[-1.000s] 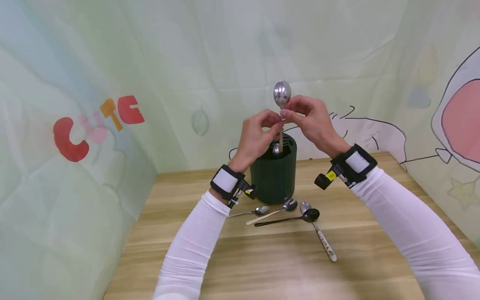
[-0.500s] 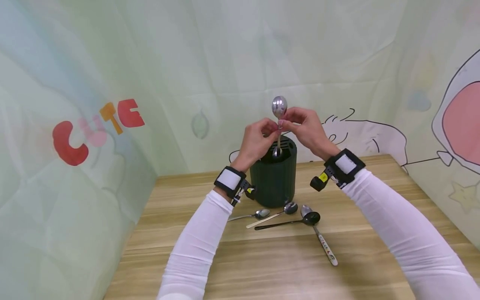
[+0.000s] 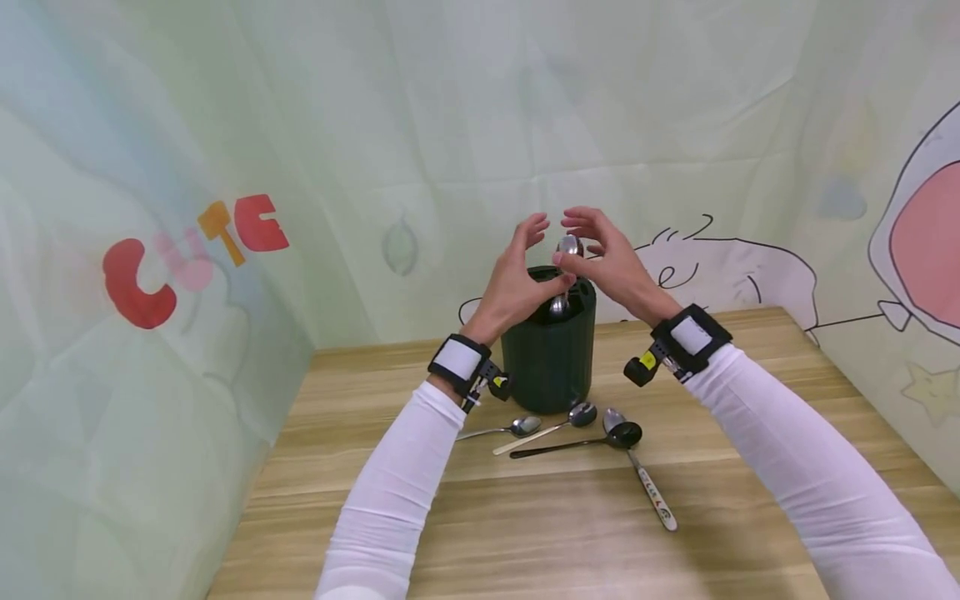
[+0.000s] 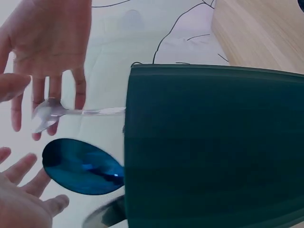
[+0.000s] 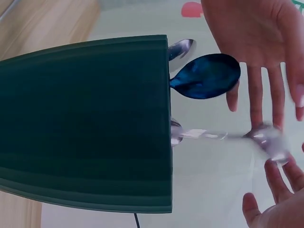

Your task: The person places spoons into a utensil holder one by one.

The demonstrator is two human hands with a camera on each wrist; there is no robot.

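A dark green utensil holder with a slotted top stands upright at the back of the wooden table. Over its rim a silver spoon stands bowl up, its thin handle running down into the holder. My left hand is at the spoon's left side, fingers spread and raised. On the right, my right hand has loosely bent, parted fingers, its thumb overlapping the lower bowl in the head view. Neither hand grips the spoon. A dark blue-looking spoon and another spoon bowl also stick out of the holder.
In front of the holder lie a silver spoon, a cream-handled spoon, a black spoon and a spoon with a white patterned handle. The black bowl overlaps the white-handled spoon. A printed cloth hangs behind the table.
The silver spoon has gone down, its bowl now closer to the holder's rim. Both hands pinched its handle before; now their fingers have opened and spread.
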